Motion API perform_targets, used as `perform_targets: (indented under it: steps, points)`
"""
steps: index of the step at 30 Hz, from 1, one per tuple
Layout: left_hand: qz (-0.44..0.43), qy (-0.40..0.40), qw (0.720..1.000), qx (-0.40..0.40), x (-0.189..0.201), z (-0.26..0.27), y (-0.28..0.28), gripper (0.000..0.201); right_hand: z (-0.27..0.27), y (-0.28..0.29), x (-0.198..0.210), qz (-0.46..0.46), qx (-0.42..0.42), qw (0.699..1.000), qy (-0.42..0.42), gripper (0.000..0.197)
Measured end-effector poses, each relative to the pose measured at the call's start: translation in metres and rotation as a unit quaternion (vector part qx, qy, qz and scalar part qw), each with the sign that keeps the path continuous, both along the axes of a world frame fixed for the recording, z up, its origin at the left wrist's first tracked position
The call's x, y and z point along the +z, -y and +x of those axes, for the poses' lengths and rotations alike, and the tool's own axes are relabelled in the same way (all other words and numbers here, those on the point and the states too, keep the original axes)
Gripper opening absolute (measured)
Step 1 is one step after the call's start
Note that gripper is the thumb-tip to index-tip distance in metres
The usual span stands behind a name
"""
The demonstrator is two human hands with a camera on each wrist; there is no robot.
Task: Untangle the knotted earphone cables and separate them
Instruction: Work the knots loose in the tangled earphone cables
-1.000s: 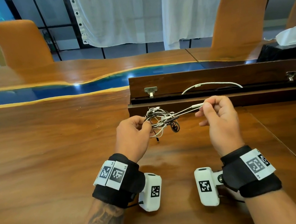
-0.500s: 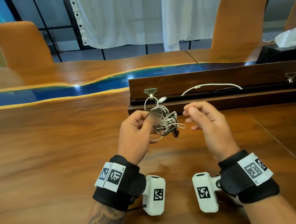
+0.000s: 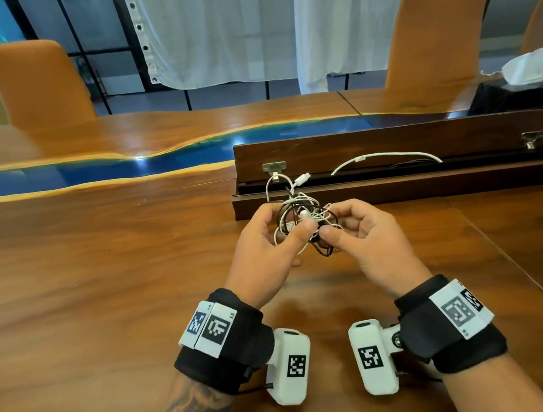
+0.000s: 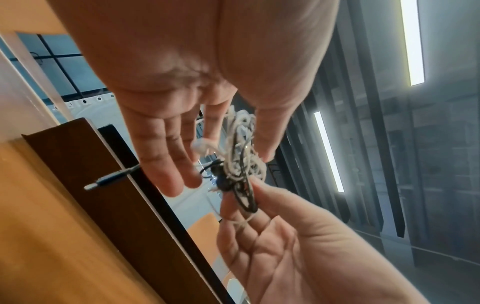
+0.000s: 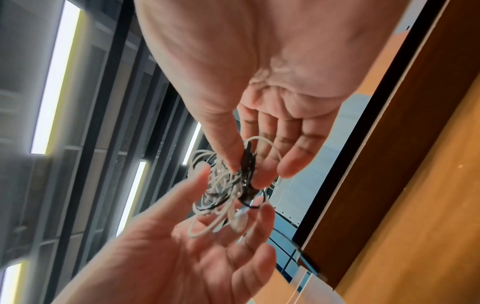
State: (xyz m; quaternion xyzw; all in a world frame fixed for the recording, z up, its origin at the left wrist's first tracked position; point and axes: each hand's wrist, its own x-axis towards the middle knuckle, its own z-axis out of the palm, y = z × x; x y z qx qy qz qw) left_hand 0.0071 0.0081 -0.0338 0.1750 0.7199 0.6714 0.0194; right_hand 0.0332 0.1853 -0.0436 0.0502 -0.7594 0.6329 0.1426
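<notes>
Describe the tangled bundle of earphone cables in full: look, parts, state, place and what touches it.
The bundle of earphone cables is a loose knot of thin white and black cords, plastic-looking, still tangled together. A white earbud sits near its top, white loops and a white plug stick out toward the long wooden box behind, and a dark jack plug shows in the left wrist view. It is held above the wooden table, between the left hand and the right hand, both pinching it.
</notes>
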Motion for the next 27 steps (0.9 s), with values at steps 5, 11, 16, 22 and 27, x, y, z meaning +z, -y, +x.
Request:
perform_targets:
  steps: [5,11,16,22,27]
  points:
    - [0.016,0.026,0.999,0.016,-0.0008,-0.0032,0.0001,0.019,0.0024,0.0053,0.0021,-0.004,0.015,1.0,0.002,0.013]
    - [0.065,0.049,0.997,0.016,-0.0014,-0.0052,0.001,0.019,0.0027,0.0088,0.0008,-0.013,0.0,1.0,-0.006,0.012]
    - [0.087,0.08,0.993,0.022,0.0007,-0.0046,0.0017,0.021,0.0057,0.0083,0.0064,-0.028,-0.008,0.999,-0.029,0.023]
    - [0.116,0.104,0.988,0.007,0.0022,-0.0019,0.0017,0.021,0.0063,0.0101,0.0058,0.026,-0.002,0.998,-0.055,0.025]
    - [0.154,0.114,0.981,0.0,0.0006,-0.0031,-0.0003,0.037,0.0056,0.0087,0.0044,0.037,-0.017,0.997,-0.058,0.026]
